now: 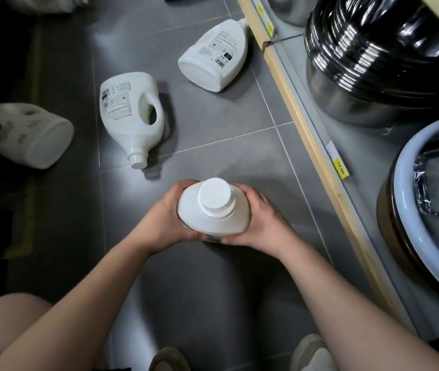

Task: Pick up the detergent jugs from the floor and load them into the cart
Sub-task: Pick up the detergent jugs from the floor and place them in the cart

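Note:
A white detergent jug (214, 210) stands upright in the middle of the view, its cap facing me. My left hand (166, 219) grips its left side and my right hand (260, 219) grips its right side. Three more white jugs lie on their sides on the grey tiled floor: one with a handle (130, 113) just beyond my hands, one (217, 56) further back near the shelf, and one (27, 133) at the left in shadow. No cart is in view.
A low shelf with a wooden edge (306, 135) runs along the right, holding stacked steel pots (373, 62) and a blue basin (421, 210). Yellow price tags (340, 168) stick out from it. My knee (7, 317) and shoes (309, 352) are at the bottom.

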The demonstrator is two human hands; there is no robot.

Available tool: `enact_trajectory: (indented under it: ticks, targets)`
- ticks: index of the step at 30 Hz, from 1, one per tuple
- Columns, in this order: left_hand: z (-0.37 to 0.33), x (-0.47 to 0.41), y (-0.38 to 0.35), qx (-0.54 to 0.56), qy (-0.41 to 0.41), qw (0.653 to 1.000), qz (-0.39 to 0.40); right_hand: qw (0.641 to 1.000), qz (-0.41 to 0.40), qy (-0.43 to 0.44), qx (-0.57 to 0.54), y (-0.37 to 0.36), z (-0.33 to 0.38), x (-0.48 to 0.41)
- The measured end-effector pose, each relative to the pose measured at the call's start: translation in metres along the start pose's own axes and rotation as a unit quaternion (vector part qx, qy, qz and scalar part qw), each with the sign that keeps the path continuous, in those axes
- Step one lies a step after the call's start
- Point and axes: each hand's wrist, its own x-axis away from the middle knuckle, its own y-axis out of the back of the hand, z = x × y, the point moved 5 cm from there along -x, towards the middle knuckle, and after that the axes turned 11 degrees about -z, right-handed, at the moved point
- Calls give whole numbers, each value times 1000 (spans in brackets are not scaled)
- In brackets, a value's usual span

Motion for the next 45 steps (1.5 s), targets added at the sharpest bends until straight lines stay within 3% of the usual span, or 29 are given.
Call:
enact_trajectory:
  ticks: [7,12,23,31,45]
  targets:
    - [4,8,0,-4,8,1000,-9,1000,7,-14,11,-2,1,2]
    - [6,11,2,-1,60,998,-22,1000,-2,-26,8,1,6,2]
    - [-62,14,38,-25,15,997,-68,1000,-7,-16,-7,55,54,1]
    - [-211,60,148,26,-14,995,-98,999,-25,38,0,178,196,36]
    - [-573,188,439,69,-147,975,-153,985,-89,146,-32,471,579,163]
